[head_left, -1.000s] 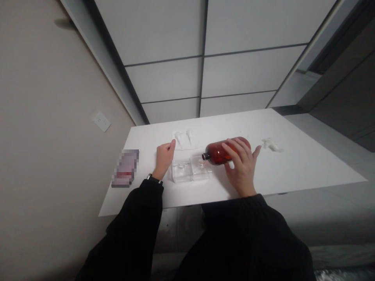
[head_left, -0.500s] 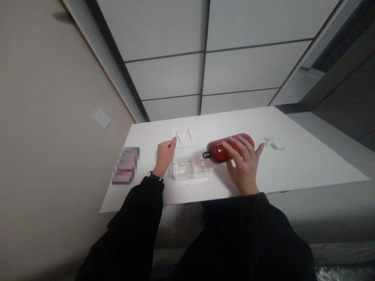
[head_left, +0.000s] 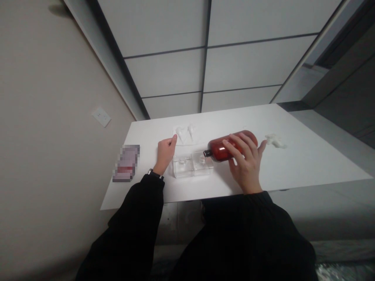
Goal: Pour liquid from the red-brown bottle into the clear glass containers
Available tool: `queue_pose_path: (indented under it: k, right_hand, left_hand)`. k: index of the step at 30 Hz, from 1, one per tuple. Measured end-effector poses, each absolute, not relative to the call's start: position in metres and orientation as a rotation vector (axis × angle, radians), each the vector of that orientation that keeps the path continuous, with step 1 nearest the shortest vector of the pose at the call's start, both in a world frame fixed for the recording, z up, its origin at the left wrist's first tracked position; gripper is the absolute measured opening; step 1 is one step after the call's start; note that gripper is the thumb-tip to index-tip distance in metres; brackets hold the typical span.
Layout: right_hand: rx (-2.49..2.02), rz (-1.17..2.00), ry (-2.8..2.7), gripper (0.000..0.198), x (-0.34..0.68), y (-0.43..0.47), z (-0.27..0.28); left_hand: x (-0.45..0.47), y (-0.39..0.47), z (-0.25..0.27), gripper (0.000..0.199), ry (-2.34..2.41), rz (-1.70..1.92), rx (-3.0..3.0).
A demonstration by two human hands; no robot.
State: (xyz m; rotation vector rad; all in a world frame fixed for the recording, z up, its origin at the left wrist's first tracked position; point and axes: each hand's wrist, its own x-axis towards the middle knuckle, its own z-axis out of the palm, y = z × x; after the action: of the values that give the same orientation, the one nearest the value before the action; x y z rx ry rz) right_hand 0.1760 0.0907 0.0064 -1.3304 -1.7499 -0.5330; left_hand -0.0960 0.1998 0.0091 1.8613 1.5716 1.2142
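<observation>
My right hand [head_left: 245, 164] grips a brown-red bottle [head_left: 222, 150] tipped on its side, its black neck pointing left over the right one of two small clear square bottles [head_left: 202, 163]. The left clear bottle [head_left: 182, 166] stands beside it, touching. My left hand [head_left: 164, 154] rests on the white table [head_left: 293, 164] with fingers curled, just left of the clear bottles; whether it touches them I cannot tell.
Two small white funnel-like pieces [head_left: 185, 134] lie on a white sheet behind the clear bottles. A crumpled white tissue [head_left: 274, 140] lies to the right. A blurred pinkish box [head_left: 126, 163] sits at the table's left edge, by the wall with a socket [head_left: 101, 116].
The brown-red bottle and my right hand have shifted slightly up and to the right in view; the neck stays over the right clear bottle. My left hand is nearly still.
</observation>
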Motion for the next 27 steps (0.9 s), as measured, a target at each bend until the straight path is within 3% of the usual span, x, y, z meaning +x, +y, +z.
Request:
queue_pose_path:
  k: [27]
  right_hand:
    - [-1.312, -0.591, -1.745, 0.068, 0.1756, 0.0908, 0.0101]
  left_hand:
    - [-0.0946, 0.1993, 0.0115, 0.057, 1.553, 1.209, 1.859]
